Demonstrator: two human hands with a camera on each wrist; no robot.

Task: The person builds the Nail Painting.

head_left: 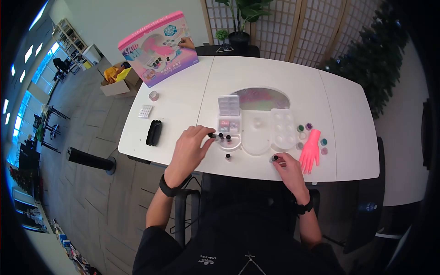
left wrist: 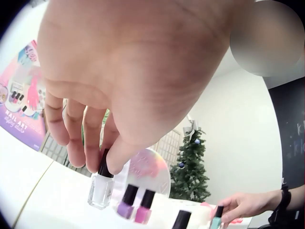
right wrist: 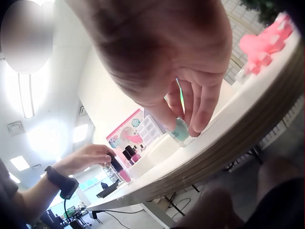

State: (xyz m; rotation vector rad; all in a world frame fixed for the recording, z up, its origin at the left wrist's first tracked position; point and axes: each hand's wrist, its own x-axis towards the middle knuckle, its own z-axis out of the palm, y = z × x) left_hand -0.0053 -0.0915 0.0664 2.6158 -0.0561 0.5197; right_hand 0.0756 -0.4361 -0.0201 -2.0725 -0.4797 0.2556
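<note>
My left hand [head_left: 189, 147] pinches the black cap of a nail polish bottle with clear-to-white contents [left wrist: 101, 191], at the left edge of the white plastic nail station [head_left: 256, 145]. Beside that bottle, purple [left wrist: 126, 206] and pink [left wrist: 144, 209] polish bottles stand upright in the station's front left compartment. Another black-capped polish bottle [head_left: 228, 157] is on the table in front of them. Near the table's front edge, my right hand [head_left: 289, 170] grips a teal nail polish bottle [right wrist: 180, 132] between thumb and fingers. A pink plastic model hand [head_left: 310, 152] lies just right of it.
Several small glitter pots [head_left: 324, 142] lie around the model hand. A lidded compartment box [head_left: 229, 106] stands open on the station. At left are a black tray [head_left: 154, 133], a white bead-like pack [head_left: 145, 111], a round jar [head_left: 153, 96] and the upright nail art box [head_left: 160, 48].
</note>
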